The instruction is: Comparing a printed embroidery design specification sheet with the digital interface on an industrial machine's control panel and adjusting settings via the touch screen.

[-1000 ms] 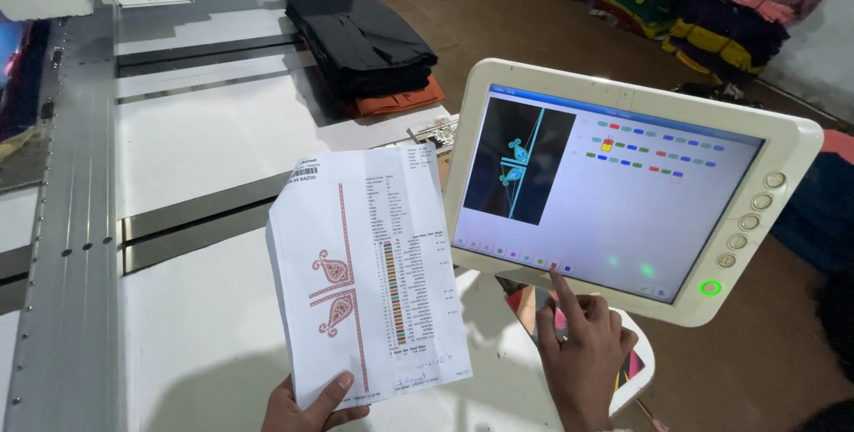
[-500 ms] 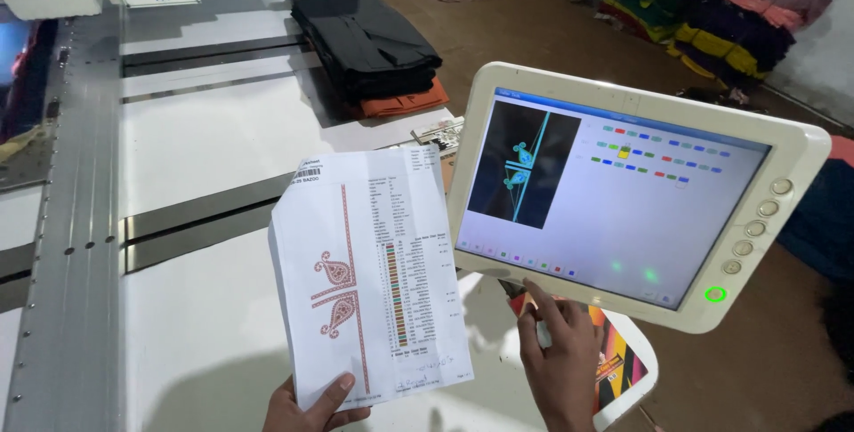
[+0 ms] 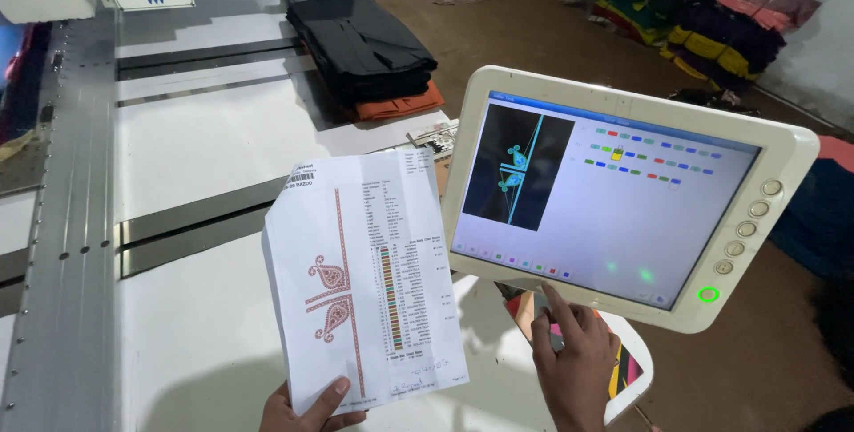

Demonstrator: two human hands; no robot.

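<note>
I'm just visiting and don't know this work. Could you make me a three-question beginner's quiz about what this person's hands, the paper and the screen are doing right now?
1. True or false: the left hand holds the printed sheet by its bottom edge.
2. Where does the right hand point its forefinger? A) at the green-lit round button B) at the bottom row of the touchscreen C) at the folded black cloth
3. What colour is the paisley pattern drawn on the sheet?

Key
1. True: thumb on the front, near the lower edge.
2. B: the fingertip is at the screen's lower edge, well left of the button.
3. Red, beside a red vertical band.
</note>
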